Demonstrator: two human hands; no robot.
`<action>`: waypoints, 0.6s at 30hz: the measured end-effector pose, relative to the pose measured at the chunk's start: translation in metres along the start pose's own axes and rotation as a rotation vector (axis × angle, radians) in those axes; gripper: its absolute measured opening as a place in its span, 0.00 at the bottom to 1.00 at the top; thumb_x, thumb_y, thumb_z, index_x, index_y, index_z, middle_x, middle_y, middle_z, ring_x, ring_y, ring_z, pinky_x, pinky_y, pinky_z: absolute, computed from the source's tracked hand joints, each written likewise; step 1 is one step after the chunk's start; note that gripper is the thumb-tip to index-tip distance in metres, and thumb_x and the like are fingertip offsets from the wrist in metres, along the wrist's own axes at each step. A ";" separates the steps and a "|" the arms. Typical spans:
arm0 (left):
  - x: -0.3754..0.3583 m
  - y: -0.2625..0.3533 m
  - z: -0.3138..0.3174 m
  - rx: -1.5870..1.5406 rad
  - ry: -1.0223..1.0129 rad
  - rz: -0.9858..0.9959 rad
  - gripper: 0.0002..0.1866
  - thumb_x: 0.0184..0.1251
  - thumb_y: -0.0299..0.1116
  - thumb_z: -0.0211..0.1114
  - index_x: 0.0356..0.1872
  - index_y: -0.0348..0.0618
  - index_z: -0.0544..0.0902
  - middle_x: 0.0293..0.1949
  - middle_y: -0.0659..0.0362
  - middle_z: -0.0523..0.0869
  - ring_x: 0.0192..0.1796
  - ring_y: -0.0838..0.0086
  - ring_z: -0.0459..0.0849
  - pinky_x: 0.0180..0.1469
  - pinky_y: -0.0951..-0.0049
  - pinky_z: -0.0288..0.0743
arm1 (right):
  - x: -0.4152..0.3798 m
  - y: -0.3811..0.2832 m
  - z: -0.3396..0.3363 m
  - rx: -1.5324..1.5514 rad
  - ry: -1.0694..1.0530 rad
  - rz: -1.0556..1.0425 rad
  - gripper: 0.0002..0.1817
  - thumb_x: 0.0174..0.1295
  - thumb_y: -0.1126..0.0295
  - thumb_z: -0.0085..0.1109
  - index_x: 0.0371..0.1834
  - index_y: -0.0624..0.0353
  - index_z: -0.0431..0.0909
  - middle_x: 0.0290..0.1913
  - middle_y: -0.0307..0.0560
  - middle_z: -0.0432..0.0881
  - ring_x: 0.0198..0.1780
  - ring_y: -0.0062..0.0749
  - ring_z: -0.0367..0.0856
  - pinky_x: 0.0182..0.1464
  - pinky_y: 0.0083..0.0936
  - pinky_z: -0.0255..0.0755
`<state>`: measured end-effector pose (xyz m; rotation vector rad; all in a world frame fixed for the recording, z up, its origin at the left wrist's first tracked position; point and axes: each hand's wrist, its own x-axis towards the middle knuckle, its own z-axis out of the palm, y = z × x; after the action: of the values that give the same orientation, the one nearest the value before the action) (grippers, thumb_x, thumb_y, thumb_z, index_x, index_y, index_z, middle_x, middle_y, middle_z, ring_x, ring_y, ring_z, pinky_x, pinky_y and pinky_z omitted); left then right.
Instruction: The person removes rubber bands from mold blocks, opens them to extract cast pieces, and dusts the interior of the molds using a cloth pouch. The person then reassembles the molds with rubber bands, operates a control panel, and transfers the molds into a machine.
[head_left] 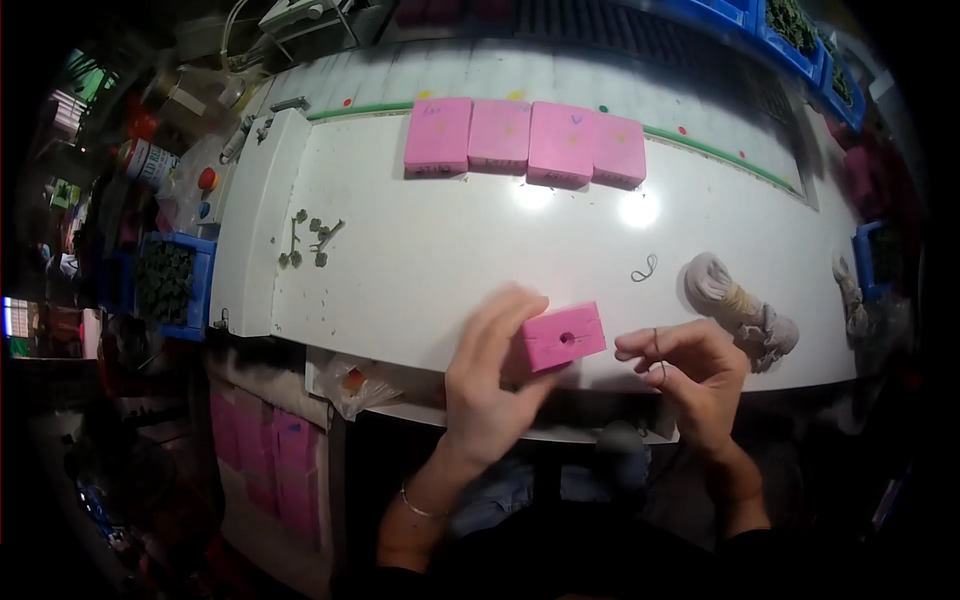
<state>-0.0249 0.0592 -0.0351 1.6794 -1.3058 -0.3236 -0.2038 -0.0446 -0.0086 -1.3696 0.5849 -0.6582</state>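
My left hand (492, 375) is closed on a pink block (548, 348), its fingers and thumb along the block's left side. One face of the block is turned up and has a dark round hole with thin lines running out from it. To the right of the block, a small distance away, my right hand (703, 378) has its thumb and forefinger bent around a thin dark loop (656, 345), like a rubber band or cord. A similar thin dark loop (645, 268) lies on the white table (400, 270) above that hand.
Several pink blocks (568, 142) stand side by side near the green strip (372, 109). Small green cast pieces (318, 238) lie at the left. A bundled pale glove (735, 305) is at the right. Blue bins (201, 290) and more pink blocks (296, 470) flank the table.
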 end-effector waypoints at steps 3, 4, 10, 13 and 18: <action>-0.007 0.003 0.012 -0.641 0.086 -0.393 0.28 0.55 0.26 0.72 0.56 0.30 0.70 0.48 0.53 0.80 0.50 0.69 0.80 0.54 0.73 0.74 | 0.002 0.009 0.004 0.061 0.077 0.036 0.19 0.53 0.85 0.61 0.49 0.71 0.71 0.50 0.59 0.79 0.55 0.39 0.78 0.57 0.32 0.72; -0.005 0.007 0.007 -0.860 0.062 -0.469 0.25 0.61 0.28 0.68 0.56 0.28 0.69 0.47 0.53 0.79 0.50 0.74 0.79 0.54 0.74 0.74 | 0.001 0.015 0.003 0.110 0.045 0.020 0.24 0.52 0.83 0.64 0.54 0.71 0.70 0.55 0.57 0.76 0.58 0.39 0.75 0.60 0.32 0.70; -0.009 0.024 0.012 -0.983 -0.104 -0.511 0.24 0.61 0.26 0.67 0.56 0.28 0.69 0.47 0.52 0.80 0.50 0.73 0.80 0.53 0.74 0.75 | -0.003 0.013 0.019 0.208 0.051 0.102 0.28 0.51 0.80 0.67 0.56 0.70 0.69 0.56 0.56 0.75 0.58 0.37 0.75 0.62 0.31 0.68; -0.014 0.024 0.013 -0.768 -0.119 -0.397 0.23 0.56 0.22 0.69 0.53 0.31 0.72 0.45 0.52 0.81 0.47 0.71 0.83 0.51 0.74 0.77 | 0.009 0.004 0.011 0.075 0.010 0.072 0.26 0.49 0.79 0.69 0.53 0.70 0.73 0.51 0.54 0.79 0.54 0.35 0.78 0.60 0.29 0.69; -0.009 0.026 0.002 -0.438 -0.167 -0.235 0.22 0.52 0.19 0.71 0.50 0.30 0.75 0.42 0.55 0.82 0.46 0.74 0.82 0.49 0.74 0.78 | 0.015 -0.012 -0.001 -0.308 -0.147 -0.029 0.23 0.47 0.76 0.70 0.49 0.68 0.77 0.45 0.52 0.82 0.49 0.32 0.81 0.55 0.26 0.71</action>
<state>-0.0458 0.0667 -0.0181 1.4494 -1.0577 -0.8420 -0.1949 -0.0575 0.0037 -1.7010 0.5645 -0.4991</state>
